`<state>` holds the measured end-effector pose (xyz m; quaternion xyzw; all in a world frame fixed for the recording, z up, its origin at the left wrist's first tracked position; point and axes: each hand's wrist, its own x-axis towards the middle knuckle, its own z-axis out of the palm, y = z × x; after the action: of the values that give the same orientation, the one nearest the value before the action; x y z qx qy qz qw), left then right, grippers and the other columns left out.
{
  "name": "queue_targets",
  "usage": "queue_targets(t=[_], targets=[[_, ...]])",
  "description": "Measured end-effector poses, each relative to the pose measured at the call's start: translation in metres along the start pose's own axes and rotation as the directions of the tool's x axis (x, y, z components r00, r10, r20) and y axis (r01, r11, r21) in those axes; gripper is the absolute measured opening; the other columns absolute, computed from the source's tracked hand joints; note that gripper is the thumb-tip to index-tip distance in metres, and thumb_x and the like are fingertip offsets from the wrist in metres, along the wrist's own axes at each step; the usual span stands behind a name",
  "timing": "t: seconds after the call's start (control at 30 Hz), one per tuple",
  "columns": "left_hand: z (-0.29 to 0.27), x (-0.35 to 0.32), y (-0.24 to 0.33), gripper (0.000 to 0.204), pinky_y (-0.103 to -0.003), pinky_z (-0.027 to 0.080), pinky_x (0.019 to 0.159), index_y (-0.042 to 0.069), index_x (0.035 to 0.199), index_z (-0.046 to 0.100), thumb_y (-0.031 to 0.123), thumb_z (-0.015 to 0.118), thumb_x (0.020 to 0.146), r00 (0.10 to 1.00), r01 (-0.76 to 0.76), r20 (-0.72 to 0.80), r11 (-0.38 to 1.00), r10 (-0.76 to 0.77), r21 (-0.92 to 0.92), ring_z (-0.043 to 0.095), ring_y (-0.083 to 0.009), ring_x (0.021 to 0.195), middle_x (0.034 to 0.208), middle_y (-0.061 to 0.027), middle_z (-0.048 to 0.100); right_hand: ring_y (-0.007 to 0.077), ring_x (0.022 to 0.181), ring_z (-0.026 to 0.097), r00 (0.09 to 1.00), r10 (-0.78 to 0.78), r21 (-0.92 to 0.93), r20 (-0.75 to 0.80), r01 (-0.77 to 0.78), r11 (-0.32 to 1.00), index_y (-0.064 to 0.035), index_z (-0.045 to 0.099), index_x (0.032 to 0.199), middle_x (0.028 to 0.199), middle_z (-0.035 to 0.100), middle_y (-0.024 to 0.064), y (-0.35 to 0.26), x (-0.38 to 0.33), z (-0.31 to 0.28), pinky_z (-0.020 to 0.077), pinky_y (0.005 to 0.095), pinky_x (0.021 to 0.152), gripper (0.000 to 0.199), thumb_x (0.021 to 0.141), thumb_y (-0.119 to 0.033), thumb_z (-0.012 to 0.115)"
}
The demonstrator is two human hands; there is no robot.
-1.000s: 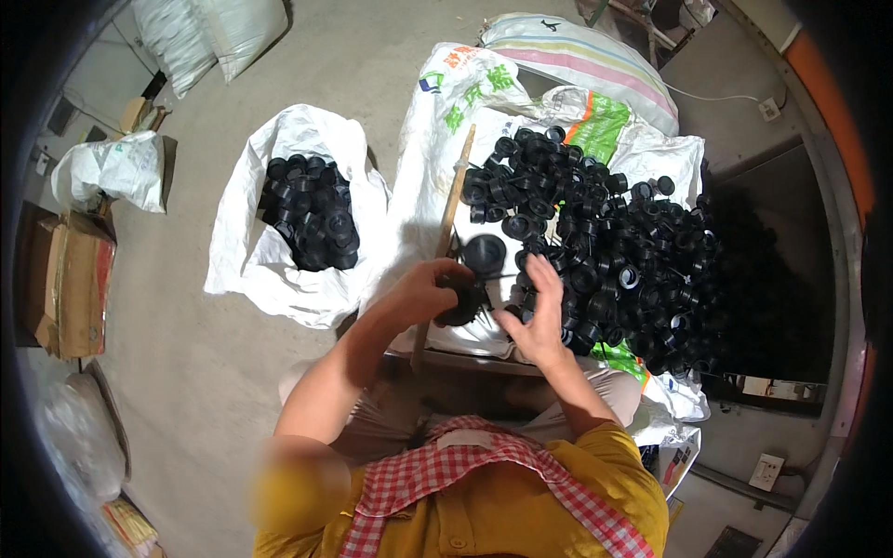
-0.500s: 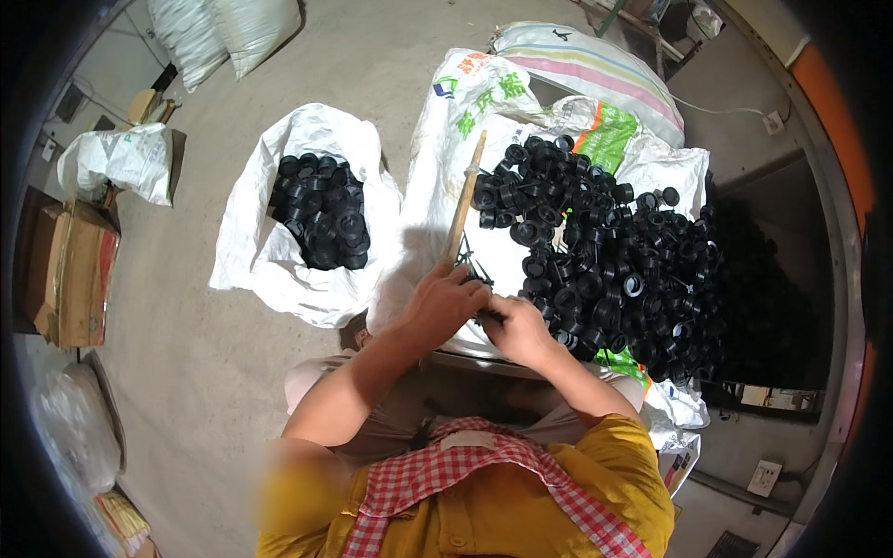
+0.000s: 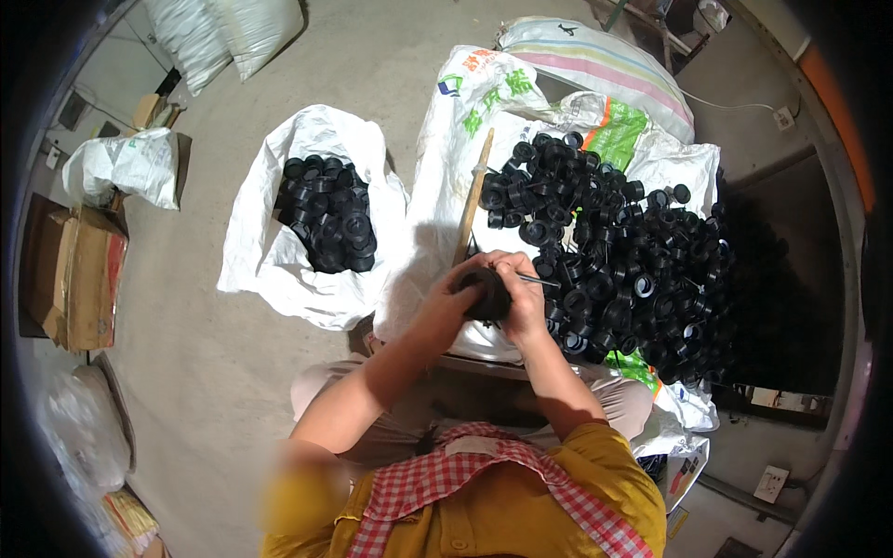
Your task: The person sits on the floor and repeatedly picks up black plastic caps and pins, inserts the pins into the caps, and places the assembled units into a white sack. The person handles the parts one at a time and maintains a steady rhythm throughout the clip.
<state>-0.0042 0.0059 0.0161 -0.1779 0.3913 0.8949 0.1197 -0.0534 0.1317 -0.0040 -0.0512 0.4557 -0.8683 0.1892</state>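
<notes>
Raised over the near edge of the work surface, my left hand (image 3: 448, 302) is closed around a round black plastic piece (image 3: 487, 296), cap-shaped and larger-looking than the loose parts because it is held up. My right hand (image 3: 526, 299) presses against its right side, fingers pinched on a thin, grey, rod-like tool (image 3: 534, 279) that sticks out to the right. The tool's other end is hidden by the hands. Right of my hands spreads a large heap of black plastic caps (image 3: 595, 270). A wooden stick (image 3: 474, 197) lies just beyond my left hand.
White woven sacking (image 3: 423, 223) covers the work surface. To its left, an open white sack (image 3: 244, 265) on the floor holds more black caps (image 3: 327, 219). A full striped sack (image 3: 605, 70) lies at the back; cardboard boxes (image 3: 88, 279) stand far left.
Both hands have risen from low over the sacking. The round black piece now shows in my left hand, and the thin tool shows in my right. The view has shifted slightly.
</notes>
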Motion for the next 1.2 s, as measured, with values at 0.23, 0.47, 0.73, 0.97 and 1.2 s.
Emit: queue_targets(t=[0.23,0.47,0.73,0.97,1.2], targets=[[-0.007,0.008,0.022,0.046,-0.041,0.041,0.086,0.011,0.112,0.064,0.0,0.062,0.067,0.866,-0.262,0.299,-0.144,0.402,0.954,0.053,-0.034,0.104,0.114,-0.0182,0.054,0.0149,0.089,0.061,0.994,-0.106,-0.548,0.017,0.098,0.831,-0.0016,0.06,0.096,0.088,0.064,0.0079,0.045,0.038,-0.027,0.0472,0.0287,0.079,0.017,0.081,0.005,0.054],[-0.041,0.013,0.097,0.05,-0.05,0.038,0.091,0.006,0.117,0.059,-0.002,0.067,0.068,0.622,0.232,0.187,-0.407,0.76,0.883,0.047,-0.039,0.114,0.129,-0.0257,0.045,0.0308,0.089,0.059,0.795,-0.574,-0.94,-0.199,0.011,0.342,0.0008,0.064,0.096,0.095,0.062,0.0154,0.1,0.098,-0.151,0.0466,0.0383,0.085,0.018,0.084,0.006,0.051],[-0.007,0.005,0.084,0.073,-0.055,0.029,0.101,0.008,0.128,0.053,0.011,0.082,0.061,0.773,0.06,0.17,-0.337,0.612,0.939,0.027,-0.0451,0.132,0.146,-0.0249,0.025,0.0441,0.106,0.053,0.895,-0.103,-0.9,-0.435,-0.436,0.011,-0.0041,0.031,0.14,0.131,0.049,0.0236,0.088,0.167,-0.212,0.0408,0.0475,0.094,0.057,0.086,-0.002,0.048],[-0.015,0.012,0.069,0.06,-0.049,0.032,0.1,0.005,0.124,0.055,0.017,0.077,0.069,0.834,-0.056,0.234,-0.345,0.5,0.937,0.035,-0.0403,0.127,0.14,-0.0198,0.036,0.041,0.092,0.058,0.981,-0.029,-0.952,-0.192,-0.193,-0.237,-0.0076,0.049,0.101,0.099,0.06,0.0183,0.104,0.114,-0.203,0.0465,0.05,0.077,0.016,0.089,-0.017,0.054],[-0.011,0.015,0.049,0.058,-0.045,0.036,0.102,0.003,0.128,0.05,0.019,0.071,0.076,0.948,-0.166,0.164,-0.017,0.273,0.986,0.043,-0.0392,0.123,0.135,-0.021,0.045,0.0347,0.084,0.055,0.98,-0.187,-0.998,0.066,0.065,-0.016,-0.0046,0.052,0.088,0.088,0.059,0.0137,0.02,0.02,-0.111,0.0444,0.0419,0.073,0.008,0.083,0.0,0.057]])
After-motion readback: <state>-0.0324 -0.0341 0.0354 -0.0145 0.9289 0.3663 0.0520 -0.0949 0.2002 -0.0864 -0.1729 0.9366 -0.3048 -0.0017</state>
